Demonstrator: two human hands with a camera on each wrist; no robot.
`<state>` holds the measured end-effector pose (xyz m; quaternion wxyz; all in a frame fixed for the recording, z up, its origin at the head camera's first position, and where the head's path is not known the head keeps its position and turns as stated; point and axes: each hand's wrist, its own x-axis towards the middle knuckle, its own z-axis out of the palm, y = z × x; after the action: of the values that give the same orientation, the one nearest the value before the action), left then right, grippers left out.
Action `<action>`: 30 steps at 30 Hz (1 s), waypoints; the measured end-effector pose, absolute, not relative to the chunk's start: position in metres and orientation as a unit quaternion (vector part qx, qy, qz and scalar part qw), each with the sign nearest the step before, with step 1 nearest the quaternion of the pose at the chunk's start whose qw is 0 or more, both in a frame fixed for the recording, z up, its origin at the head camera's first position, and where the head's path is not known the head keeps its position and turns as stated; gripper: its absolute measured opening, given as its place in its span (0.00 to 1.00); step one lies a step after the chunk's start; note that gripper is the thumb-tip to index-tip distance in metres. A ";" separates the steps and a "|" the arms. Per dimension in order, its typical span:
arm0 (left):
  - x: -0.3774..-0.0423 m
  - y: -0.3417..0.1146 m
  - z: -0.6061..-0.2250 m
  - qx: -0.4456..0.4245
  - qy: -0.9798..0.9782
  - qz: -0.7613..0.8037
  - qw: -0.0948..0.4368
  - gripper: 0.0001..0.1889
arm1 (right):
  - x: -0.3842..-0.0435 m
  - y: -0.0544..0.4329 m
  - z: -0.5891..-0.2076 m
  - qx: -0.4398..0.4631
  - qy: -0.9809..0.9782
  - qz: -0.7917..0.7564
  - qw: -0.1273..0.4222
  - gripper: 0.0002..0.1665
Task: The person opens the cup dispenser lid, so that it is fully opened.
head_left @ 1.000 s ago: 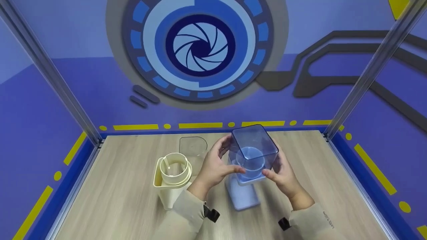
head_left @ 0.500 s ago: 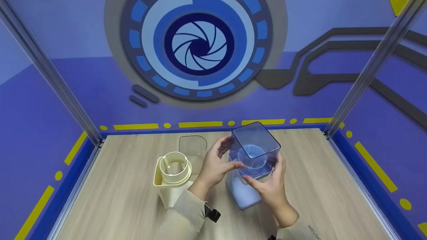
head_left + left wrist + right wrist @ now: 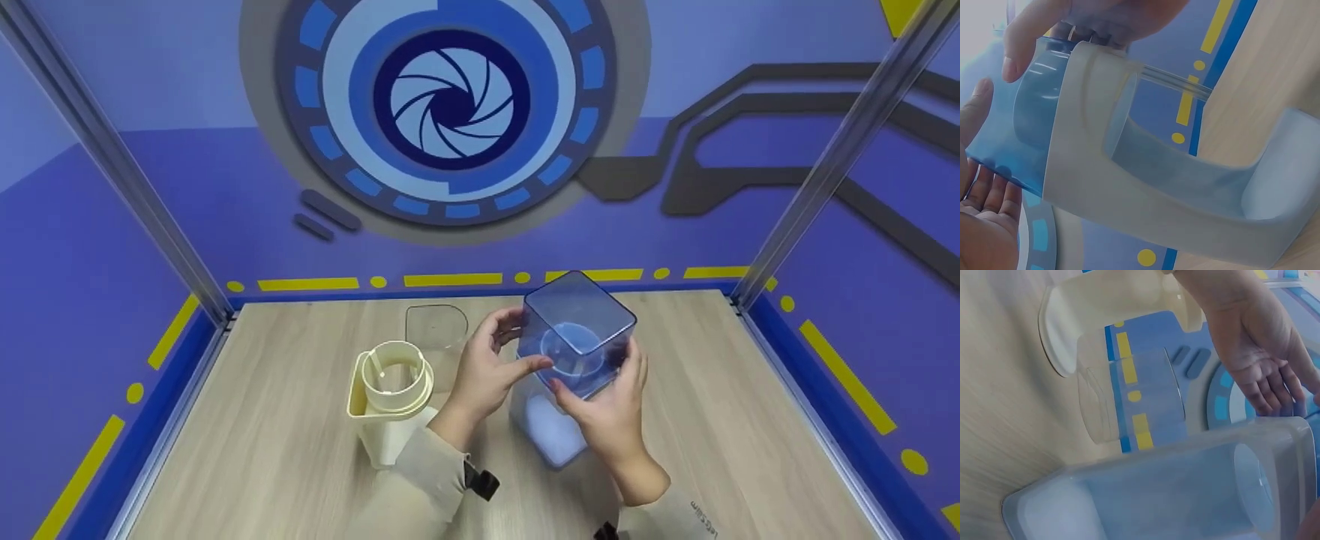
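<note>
Swung inward since a second ago, my right hand (image 3: 613, 420) has brought its thumb closer to my left one, and the blue tub (image 3: 576, 315) has turned so its near corner points further right; my left hand (image 3: 484, 375) sits about where it was. Nearest me, below the tub, is the pale blue stand (image 3: 555, 435), right of the middle of the table (image 3: 262, 420). Both my hands are cupped partway closed round the tub, thumbs in front, fingers along its sides. I'd judge it light, stiff and smooth, likely to slip in dry fingers and to crack if knocked at the rim. I'd hold it flat-palmed low on the side walls, keeping the tall stand from tipping.

From my left wrist I see the stand's deep open hollow, which the head view covers. Whether the tub is locked onto the stand, I can't tell. My right wrist shows the round insert (image 3: 1252, 484) side-on. To my left stands a cream dispenser (image 3: 379, 442); beyond it is a clear tub (image 3: 436, 326), partly hidden from above but seen upright in the right wrist view. Farthest off is the painted wall (image 3: 187, 180).
</note>
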<state>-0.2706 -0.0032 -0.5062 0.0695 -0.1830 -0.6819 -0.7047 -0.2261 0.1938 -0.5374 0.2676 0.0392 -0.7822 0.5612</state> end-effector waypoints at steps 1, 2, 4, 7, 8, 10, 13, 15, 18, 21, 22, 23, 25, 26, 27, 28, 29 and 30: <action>-0.271 -0.003 -0.507 -0.181 -0.683 -0.704 0.072 0.41 | -0.227 0.197 -0.537 0.042 -0.785 0.561 0.261 0.76; -0.271 -0.002 -0.508 -0.179 -0.685 -0.702 0.075 0.40 | -0.228 0.200 -0.537 0.046 -0.787 0.561 0.253 0.75; -0.271 -0.002 -0.509 -0.176 -0.689 -0.699 0.080 0.38 | -0.230 0.206 -0.536 0.053 -0.793 0.557 0.240 0.75; -0.270 -0.001 -0.512 -0.172 -0.697 -0.691 0.084 0.35 | -0.235 0.216 -0.536 0.068 -0.801 0.551 0.225 0.74; -0.269 -0.001 -0.514 -0.170 -0.701 -0.687 0.084 0.35 | -0.236 0.219 -0.536 0.073 -0.803 0.548 0.220 0.73; -0.268 -0.001 -0.517 -0.167 -0.709 -0.681 0.081 0.34 | -0.239 0.226 -0.536 0.085 -0.807 0.545 0.211 0.73; -0.266 -0.001 -0.524 -0.164 -0.711 -0.680 0.071 0.34 | -0.243 0.236 -0.537 0.112 -0.806 0.545 0.204 0.74; -0.265 -0.001 -0.529 -0.164 -0.710 -0.682 0.063 0.35 | -0.246 0.243 -0.537 0.134 -0.800 0.551 0.197 0.74; -0.265 -0.002 -0.536 -0.173 -0.707 -0.683 0.051 0.38 | -0.252 0.253 -0.539 0.175 -0.788 0.561 0.185 0.74; -0.265 -0.004 -0.541 -0.188 -0.709 -0.679 0.036 0.44 | -0.257 0.262 -0.541 0.208 -0.774 0.574 0.167 0.70; -0.265 -0.005 -0.542 -0.191 -0.710 -0.677 0.029 0.47 | -0.259 0.265 -0.543 0.217 -0.768 0.580 0.163 0.68; -0.265 -0.006 -0.543 -0.194 -0.711 -0.676 0.021 0.49 | -0.261 0.268 -0.544 0.224 -0.762 0.586 0.159 0.66; -0.264 -0.007 -0.545 -0.196 -0.714 -0.672 0.006 0.54 | -0.264 0.273 -0.546 0.233 -0.752 0.598 0.152 0.62; -0.264 -0.007 -0.547 -0.197 -0.717 -0.669 0.000 0.55 | -0.265 0.275 -0.547 0.237 -0.747 0.604 0.148 0.60; -0.264 -0.007 -0.548 -0.199 -0.719 -0.666 -0.006 0.57 | -0.266 0.276 -0.548 0.240 -0.742 0.609 0.145 0.58; -0.264 -0.007 -0.549 -0.199 -0.723 -0.662 -0.012 0.58 | -0.267 0.278 -0.548 0.244 -0.738 0.613 0.141 0.57; -0.264 -0.007 -0.550 -0.200 -0.725 -0.658 -0.017 0.58 | -0.268 0.280 -0.549 0.249 -0.733 0.618 0.136 0.55; -0.264 -0.006 -0.551 -0.202 -0.728 -0.655 -0.023 0.59 | -0.269 0.281 -0.549 0.254 -0.729 0.622 0.130 0.54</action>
<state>-0.2643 -0.0062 -0.5512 -0.0226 -0.2015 -0.7277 -0.6553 -0.2693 0.2813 -0.5492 0.1303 0.2544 -0.7292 0.6218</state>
